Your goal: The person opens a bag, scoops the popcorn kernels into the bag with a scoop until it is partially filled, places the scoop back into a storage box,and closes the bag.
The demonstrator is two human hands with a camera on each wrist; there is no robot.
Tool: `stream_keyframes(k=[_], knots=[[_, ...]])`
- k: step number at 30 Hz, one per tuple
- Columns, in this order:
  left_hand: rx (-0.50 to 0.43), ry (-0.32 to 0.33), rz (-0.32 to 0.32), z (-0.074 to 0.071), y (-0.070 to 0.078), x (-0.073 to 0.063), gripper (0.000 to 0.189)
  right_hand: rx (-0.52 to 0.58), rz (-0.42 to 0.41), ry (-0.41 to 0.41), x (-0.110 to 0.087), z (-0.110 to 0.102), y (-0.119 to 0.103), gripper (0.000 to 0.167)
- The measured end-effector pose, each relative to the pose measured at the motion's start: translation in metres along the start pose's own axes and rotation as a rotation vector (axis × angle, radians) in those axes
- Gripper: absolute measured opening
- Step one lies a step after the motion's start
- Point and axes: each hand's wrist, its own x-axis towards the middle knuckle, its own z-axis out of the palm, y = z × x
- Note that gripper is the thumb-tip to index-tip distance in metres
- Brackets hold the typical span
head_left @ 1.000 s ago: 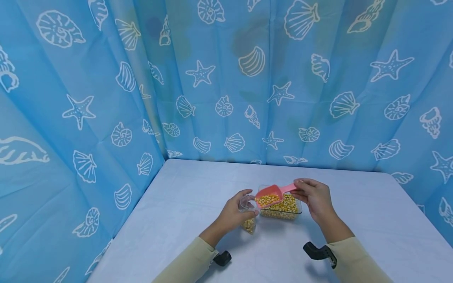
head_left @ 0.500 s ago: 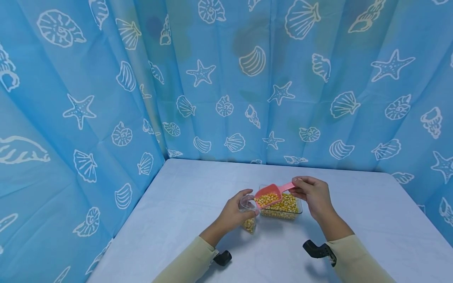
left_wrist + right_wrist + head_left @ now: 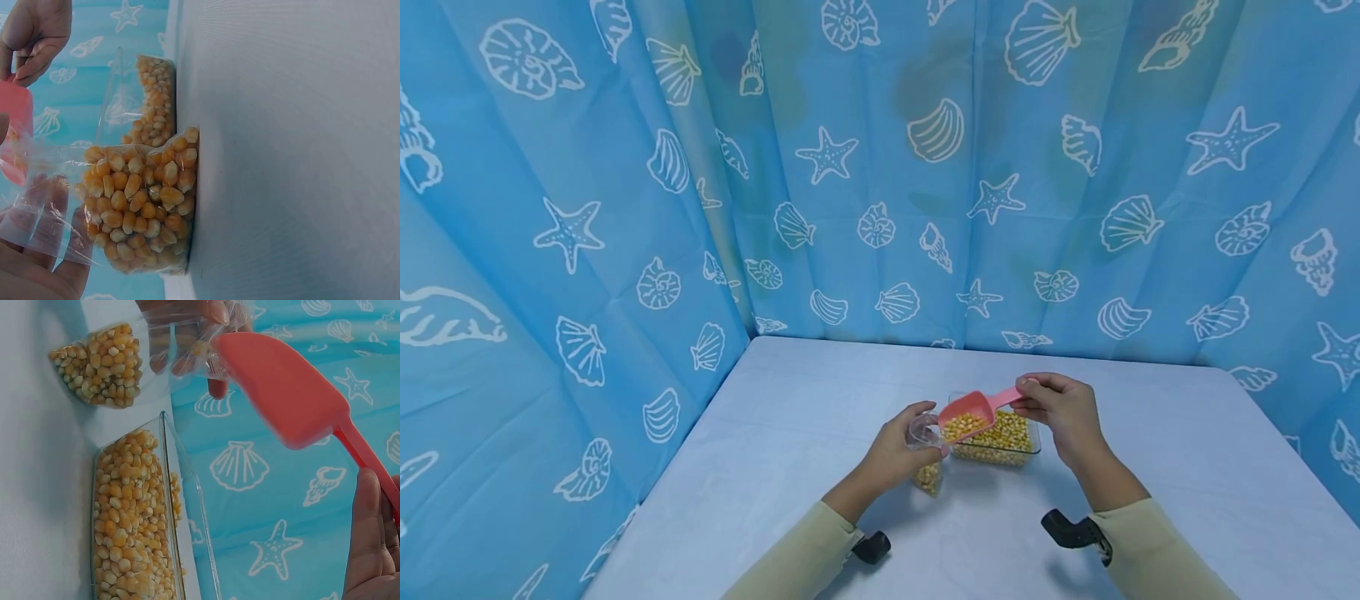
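My left hand (image 3: 895, 448) holds the mouth of a clear plastic bag (image 3: 59, 161), fingers and thumb around its upper part. Corn kernels (image 3: 134, 209) fill the bag's lower end, which stands on the table. My right hand (image 3: 1066, 417) pinches the handle of a pink scoop (image 3: 287, 394) between thumb and fingers. The scoop carries kernels (image 3: 962, 427) and slopes down to the left, its front lip at the bag's opening. Behind and below it stands a clear rectangular container (image 3: 1036, 446) with a large heap of corn kernels (image 3: 128, 531).
A white cloth covers the table (image 3: 820, 400). Blue curtains (image 3: 880, 167) with shell and starfish prints hang behind and on the left. Black wrist cameras (image 3: 872, 548) sit at both sleeves.
My right hand has risen slightly and shifted a little left, tilting the scoop more steeply. Kernels in the scoop have slid toward its front lip. The left hand stays in place.
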Motion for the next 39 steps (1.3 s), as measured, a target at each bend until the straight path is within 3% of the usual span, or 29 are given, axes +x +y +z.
stream_keyframes(k=[39], knots=[[0.02,0.004,0.013,0.0,-0.001,0.001,0.068,-0.089,-0.091,-0.016,0.002,0.006,-0.011,0.041]])
